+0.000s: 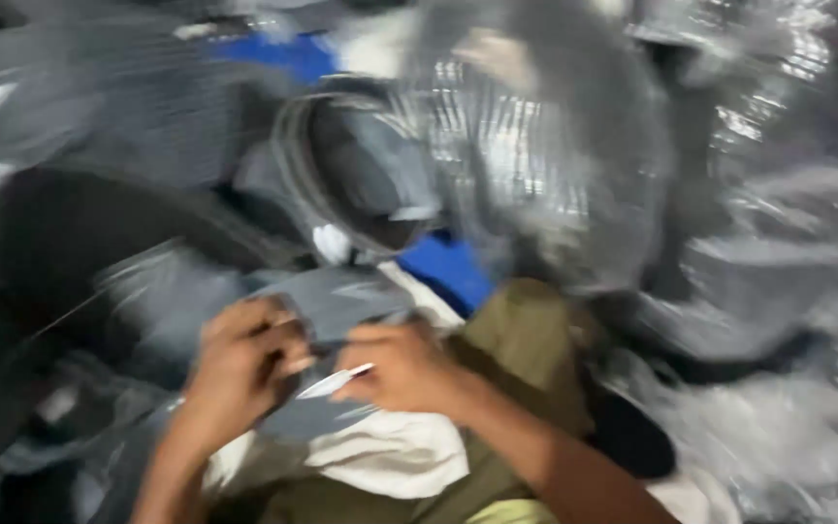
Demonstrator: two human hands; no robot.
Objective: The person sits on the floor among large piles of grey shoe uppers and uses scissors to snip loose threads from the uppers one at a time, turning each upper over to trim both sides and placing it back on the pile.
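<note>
The picture is heavily blurred by motion. My left hand [240, 374] grips a grey, glossy sheet-like piece [341, 306] at its near edge. My right hand [404, 369] is closed on a small white, blade-like strip [337, 381] whose tip points toward my left hand. Both hands meet low in the middle, above a white cloth [390, 451] on my lap.
A round wire fan guard [535, 165] stands behind the hands, next to a dark ring-shaped part [351, 165]. Silvery plastic-wrapped bundles [778, 291] pile up on the right. Blue material [448, 272] shows beneath. My olive trouser leg [526, 340] lies at the right of the hands.
</note>
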